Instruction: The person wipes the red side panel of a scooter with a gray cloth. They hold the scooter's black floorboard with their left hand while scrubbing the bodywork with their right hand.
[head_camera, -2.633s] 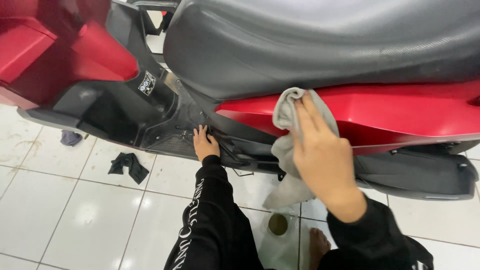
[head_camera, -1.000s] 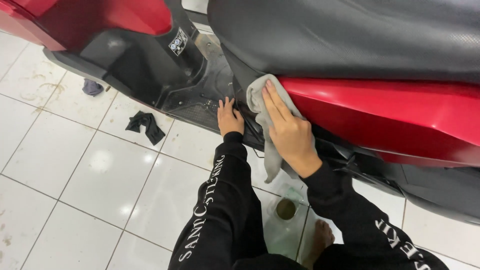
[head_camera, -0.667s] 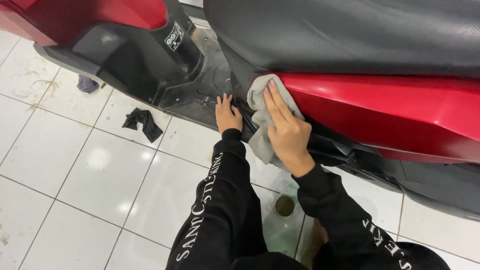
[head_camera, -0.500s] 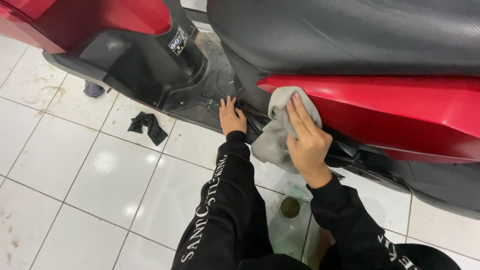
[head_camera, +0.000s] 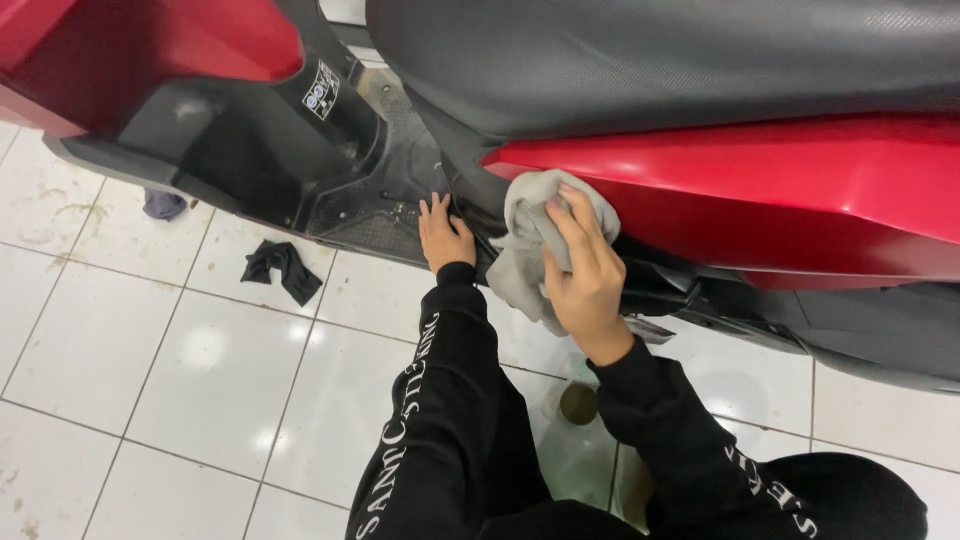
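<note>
**Wiping down the red side panel on a scooter, view from right beside it**

So the person is crouched next to a red scooter, black sleeves, both hands up at the bodywork. The right hand (head_camera: 585, 270) has a grey cloth (head_camera: 530, 235) bunched under it, fingers spread fairly flat over the top and pressing it against the front tip of the red side panel (head_camera: 780, 200), right below the black seat (head_camera: 650, 60). It's more a flat-palm press than a pinch, with the loose end of the cloth hanging down below the hand toward the black lower trim.

The left hand (head_camera: 443, 235) holds nothing. It's laid open, fingers together and pointing up, braced on the edge of the black footboard (head_camera: 370, 200), just beside the cloth but not touching it as far as I can tell.

The bit that matters: the red panel runs long to the right from the cloth, stretching away toward the tail of the scooter. So nearly all of its surface lies on the right hand's side, and the left is parked at the front end.

Down on the white tile floor (head_camera: 180, 360) there's a crumpled black rag (head_camera: 283, 268) well to the left, and a small round brownish lid or tin (head_camera: 578, 403) between the person's arms. Can't tell exactly what that is.
</note>
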